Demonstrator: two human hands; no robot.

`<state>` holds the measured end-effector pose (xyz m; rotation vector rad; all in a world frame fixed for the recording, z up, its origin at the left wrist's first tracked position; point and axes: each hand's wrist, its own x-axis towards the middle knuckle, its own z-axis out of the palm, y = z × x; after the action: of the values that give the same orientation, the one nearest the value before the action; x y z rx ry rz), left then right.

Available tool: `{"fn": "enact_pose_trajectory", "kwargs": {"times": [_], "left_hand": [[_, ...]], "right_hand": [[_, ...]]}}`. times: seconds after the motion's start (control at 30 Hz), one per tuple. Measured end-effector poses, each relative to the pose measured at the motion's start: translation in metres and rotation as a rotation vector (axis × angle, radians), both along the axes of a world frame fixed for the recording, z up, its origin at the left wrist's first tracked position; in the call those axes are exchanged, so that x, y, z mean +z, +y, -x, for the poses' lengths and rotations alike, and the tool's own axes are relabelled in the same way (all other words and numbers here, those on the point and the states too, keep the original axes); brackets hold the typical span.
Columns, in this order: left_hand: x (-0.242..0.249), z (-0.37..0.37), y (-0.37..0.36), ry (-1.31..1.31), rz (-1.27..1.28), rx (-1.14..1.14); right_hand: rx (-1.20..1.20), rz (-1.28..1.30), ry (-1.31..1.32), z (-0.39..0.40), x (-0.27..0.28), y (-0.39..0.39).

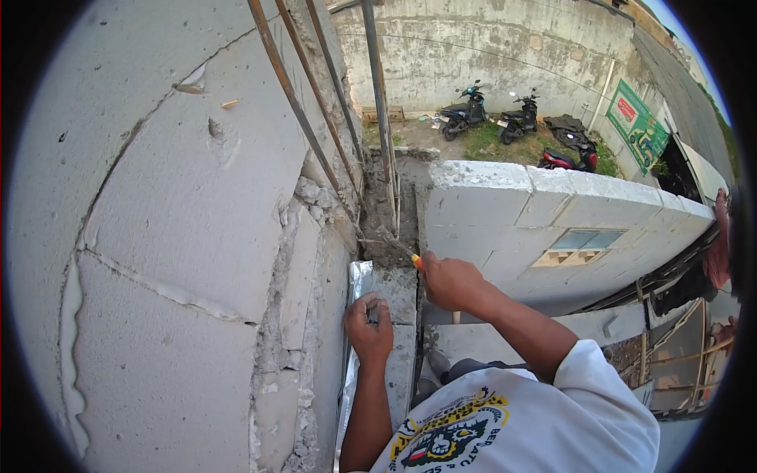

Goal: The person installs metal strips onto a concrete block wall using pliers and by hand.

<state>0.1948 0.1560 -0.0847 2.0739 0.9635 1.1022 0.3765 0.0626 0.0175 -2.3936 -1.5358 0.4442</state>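
Note:
My right hand (451, 282) grips the yellow and orange handle of a small trowel (402, 247). Its cement-smeared blade reaches toward the rough mortar at the foot of the steel bars (382, 94). My left hand (369, 327) is held with fingers curled in beside a shiny silver strip (360, 276), which runs along the base of the block wall. Whatever those curled fingers hold, if anything, is hidden. Below both hands lies a narrow course of grey blocks (397, 296).
A tall block wall (173, 236) rises close on the left, and a lower white block wall (505, 205) with a small window opening (579, 246) extends right. Down in the yard stand motorbikes (465, 112) and a green banner (636, 130). The ground is well below.

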Motion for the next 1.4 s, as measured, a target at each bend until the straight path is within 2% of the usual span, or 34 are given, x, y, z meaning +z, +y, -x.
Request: {"fn": "enact_pose_trajectory", "kwargs": {"times": [0.03, 0.07, 0.13, 0.17, 0.2, 0.27, 0.33, 0.37, 0.43, 0.57, 0.63, 0.67, 0.73, 0.77, 0.9, 0.97, 1.0, 1.07, 1.1, 1.17, 1.2, 1.27, 1.3, 1.33, 1.4], "left_hand": [[0.003, -0.012, 0.007, -0.027, -0.012, 0.014], [0.002, -0.010, 0.004, -0.065, 0.063, 0.011], [0.004, -0.002, 0.001, -0.088, 0.131, 0.003], [0.010, -0.004, -0.001, -0.190, 0.233, -0.007], [0.012, -0.002, -0.005, -0.283, 0.344, -0.016], [0.007, -0.002, -0.004, -0.326, 0.381, -0.004], [0.007, 0.000, -0.001, -0.365, 0.412, 0.007], [0.009, 0.001, -0.002, -0.372, 0.396, 0.003], [0.009, 0.001, -0.001, -0.378, 0.375, -0.010], [0.004, -0.001, -0.001, -0.433, 0.476, -0.031], [0.004, 0.000, 0.000, -0.429, 0.485, -0.028], [0.005, -0.001, 0.001, -0.424, 0.460, -0.029], [0.004, -0.001, -0.003, -0.414, 0.440, -0.040], [0.003, -0.001, -0.004, -0.411, 0.429, -0.040], [-0.002, 0.000, 0.001, -0.430, 0.431, -0.045], [0.000, -0.001, 0.001, -0.431, 0.443, -0.044], [0.001, -0.001, -0.001, -0.428, 0.455, -0.046], [0.004, 0.001, -0.003, -0.394, 0.436, -0.047], [0.006, 0.001, -0.002, -0.368, 0.408, -0.052], [0.002, -0.005, 0.004, -0.421, 0.427, -0.062], [-0.003, 0.000, 0.001, -0.447, 0.474, -0.057], [0.000, 0.001, 0.000, -0.414, 0.460, -0.053], [0.001, 0.001, 0.000, -0.384, 0.444, -0.057], [0.000, 0.002, -0.001, -0.379, 0.446, -0.057], [0.000, 0.002, 0.001, -0.396, 0.446, -0.063]], "right_hand": [[-0.010, -0.012, 0.115, -0.001, 0.005, 0.003], [-0.001, -0.001, 0.124, 0.005, 0.013, 0.001], [-0.186, -0.153, 0.871, 0.018, 0.031, 0.004], [-0.185, -0.157, 0.870, 0.022, 0.031, 0.010], [-0.162, -0.350, 0.852, 0.032, 0.028, 0.011], [-0.136, -0.544, 0.828, 0.047, 0.018, 0.014], [-0.154, -0.775, 0.548, 0.055, -0.007, 0.023], [-0.158, -0.772, 0.551, 0.051, -0.022, 0.026], [-0.060, -0.113, 0.346, 0.036, -0.045, 0.031], [-0.033, -0.312, 0.505, 0.022, 0.023, 0.016], [-0.194, -0.634, 0.638, 0.044, 0.038, 0.012], [-0.194, -0.631, 0.640, 0.047, 0.022, 0.017], [-0.085, -0.253, 0.487, 0.041, -0.032, 0.030], [-0.041, -0.189, 0.396, 0.037, -0.036, 0.032], [-0.040, -0.271, 0.513, 0.029, 0.003, 0.023], [-0.188, -0.524, 0.539, 0.047, 0.020, 0.017], [-0.191, -0.519, 0.542, 0.043, 0.007, 0.022], [-0.126, -0.183, 0.779, 0.030, -0.023, 0.037], [-0.131, -0.191, 0.780, 0.029, -0.025, 0.035], [-0.332, -0.101, 1.247, 0.022, -0.007, 0.040], [-0.329, -0.090, 1.250, 0.028, -0.006, 0.040], [-0.374, -0.464, 1.374, 0.044, -0.002, 0.045], [-0.412, -0.572, 1.394, 0.051, 0.008, 0.051], [-0.416, -0.570, 1.398, 0.055, 0.002, 0.065], [-0.402, -0.996, 0.979, 0.056, -0.021, 0.095]]}}
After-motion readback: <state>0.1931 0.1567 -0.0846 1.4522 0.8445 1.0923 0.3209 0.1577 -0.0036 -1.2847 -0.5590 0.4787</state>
